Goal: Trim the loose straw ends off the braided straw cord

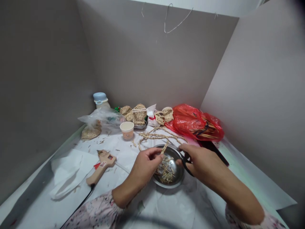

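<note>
My left hand [149, 162] pinches a braided straw cord [164, 148] over the left rim of a metal bowl [169, 186]. From there the cord runs back in loose loops on the covered table. Over the bowl's right side, my right hand [196, 157] is closed round black-handled scissors [186, 163]. Their blades point toward the cord, but I cannot tell whether they touch it. Inside the bowl lie short straw clippings [165, 172].
A glue gun [102, 167] with a cable lies left, near crumpled white paper [69, 171]. Behind stand a paper cup [127, 130], a blue-lidded bottle [101, 100], woven straw pieces [139, 113] and a red plastic bag [190, 121]. Grey panels [152, 63] enclose the table.
</note>
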`<move>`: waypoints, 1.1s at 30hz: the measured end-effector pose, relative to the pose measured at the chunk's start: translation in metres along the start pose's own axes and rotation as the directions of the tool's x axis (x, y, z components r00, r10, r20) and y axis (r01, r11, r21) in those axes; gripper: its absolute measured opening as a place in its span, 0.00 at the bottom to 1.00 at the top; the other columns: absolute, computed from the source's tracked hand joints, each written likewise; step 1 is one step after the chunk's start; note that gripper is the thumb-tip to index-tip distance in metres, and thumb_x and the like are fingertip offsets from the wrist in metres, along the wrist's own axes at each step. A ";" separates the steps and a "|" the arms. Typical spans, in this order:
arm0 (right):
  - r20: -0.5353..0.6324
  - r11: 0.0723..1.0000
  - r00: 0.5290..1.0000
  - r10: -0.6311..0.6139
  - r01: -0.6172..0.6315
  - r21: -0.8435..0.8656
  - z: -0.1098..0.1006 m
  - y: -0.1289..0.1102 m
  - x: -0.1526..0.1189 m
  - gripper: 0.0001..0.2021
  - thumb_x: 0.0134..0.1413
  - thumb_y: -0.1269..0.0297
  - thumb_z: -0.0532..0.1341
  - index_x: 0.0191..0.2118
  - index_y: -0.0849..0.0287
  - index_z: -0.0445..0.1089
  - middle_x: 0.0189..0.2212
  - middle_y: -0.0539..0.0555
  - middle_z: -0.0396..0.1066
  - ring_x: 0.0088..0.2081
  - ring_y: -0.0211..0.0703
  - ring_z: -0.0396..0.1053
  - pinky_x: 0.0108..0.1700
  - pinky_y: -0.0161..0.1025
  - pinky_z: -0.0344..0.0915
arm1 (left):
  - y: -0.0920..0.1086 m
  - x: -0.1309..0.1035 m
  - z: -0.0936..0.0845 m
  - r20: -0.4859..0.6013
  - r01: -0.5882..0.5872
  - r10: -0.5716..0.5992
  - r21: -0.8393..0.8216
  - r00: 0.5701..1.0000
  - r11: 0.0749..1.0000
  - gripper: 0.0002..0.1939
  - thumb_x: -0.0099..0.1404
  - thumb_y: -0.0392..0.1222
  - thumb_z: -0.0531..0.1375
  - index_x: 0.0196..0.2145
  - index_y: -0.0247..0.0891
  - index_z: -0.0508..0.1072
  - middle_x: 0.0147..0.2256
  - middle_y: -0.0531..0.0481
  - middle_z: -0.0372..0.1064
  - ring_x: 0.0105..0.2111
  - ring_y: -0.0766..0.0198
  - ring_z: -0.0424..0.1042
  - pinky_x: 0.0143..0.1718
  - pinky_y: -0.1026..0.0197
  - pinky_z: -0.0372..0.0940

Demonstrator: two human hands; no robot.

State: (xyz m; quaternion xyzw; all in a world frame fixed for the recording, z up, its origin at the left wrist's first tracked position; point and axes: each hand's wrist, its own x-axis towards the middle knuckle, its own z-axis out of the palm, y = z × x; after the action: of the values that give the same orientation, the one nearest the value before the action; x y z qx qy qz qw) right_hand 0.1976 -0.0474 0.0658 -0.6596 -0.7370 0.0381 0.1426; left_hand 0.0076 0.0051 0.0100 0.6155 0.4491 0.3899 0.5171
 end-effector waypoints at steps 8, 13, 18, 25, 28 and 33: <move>0.132 0.943 0.986 0.106 -0.057 -0.329 -0.001 -0.021 -0.013 0.11 0.46 0.70 0.61 0.38 0.54 0.68 0.35 0.55 0.75 0.36 0.49 0.73 0.24 0.37 0.46 | 0.000 0.001 0.000 -0.038 0.023 -0.026 -0.080 0.999 0.997 0.16 0.54 0.45 0.64 0.38 0.33 0.78 0.26 0.51 0.72 0.27 0.64 0.67 0.32 0.63 0.61; 0.114 0.928 0.986 0.125 -0.075 -0.364 0.002 -0.026 -0.011 0.12 0.47 0.72 0.59 0.40 0.53 0.68 0.34 0.54 0.75 0.35 0.48 0.74 0.23 0.37 0.41 | 0.001 0.000 0.001 -0.090 0.047 -0.052 -0.061 0.995 0.997 0.16 0.52 0.44 0.65 0.36 0.32 0.78 0.23 0.53 0.70 0.25 0.65 0.66 0.30 0.63 0.60; 0.070 0.917 0.992 0.107 -0.071 -0.392 0.006 -0.026 -0.013 0.10 0.50 0.73 0.56 0.37 0.52 0.67 0.31 0.52 0.76 0.28 0.46 0.73 0.22 0.38 0.38 | 0.005 -0.001 0.002 -0.113 0.059 -0.066 -0.065 0.991 0.996 0.16 0.51 0.44 0.65 0.36 0.32 0.78 0.21 0.55 0.67 0.24 0.66 0.64 0.29 0.63 0.59; 0.065 0.924 0.993 0.101 -0.070 -0.376 0.006 -0.024 -0.015 0.09 0.48 0.73 0.57 0.35 0.51 0.68 0.29 0.52 0.76 0.27 0.46 0.73 0.22 0.38 0.38 | 0.007 -0.003 0.003 -0.088 0.061 -0.071 -0.113 0.994 0.992 0.17 0.51 0.44 0.65 0.38 0.31 0.78 0.25 0.51 0.71 0.27 0.64 0.67 0.33 0.62 0.61; 0.073 0.929 0.991 0.110 -0.077 -0.361 0.006 -0.023 -0.014 0.10 0.47 0.73 0.58 0.35 0.51 0.67 0.28 0.51 0.75 0.27 0.46 0.73 0.23 0.38 0.38 | 0.006 -0.002 0.002 -0.084 0.062 -0.073 -0.134 0.994 0.989 0.18 0.52 0.44 0.65 0.39 0.31 0.78 0.27 0.49 0.73 0.29 0.63 0.68 0.35 0.62 0.62; 0.118 0.943 0.982 0.146 -0.102 -0.316 0.002 -0.025 -0.013 0.09 0.49 0.71 0.59 0.36 0.51 0.67 0.29 0.51 0.76 0.31 0.47 0.74 0.23 0.37 0.41 | 0.005 -0.001 0.002 -0.062 0.068 -0.081 -0.182 0.995 0.981 0.19 0.52 0.43 0.66 0.41 0.32 0.78 0.32 0.46 0.76 0.33 0.60 0.71 0.38 0.60 0.63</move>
State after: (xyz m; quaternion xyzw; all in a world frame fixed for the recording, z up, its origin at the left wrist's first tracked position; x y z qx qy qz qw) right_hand 0.1745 -0.0629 0.0679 -0.7147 -0.6988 -0.0227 -0.0169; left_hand 0.0095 0.0030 0.0148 0.5353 0.4524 0.4303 0.5689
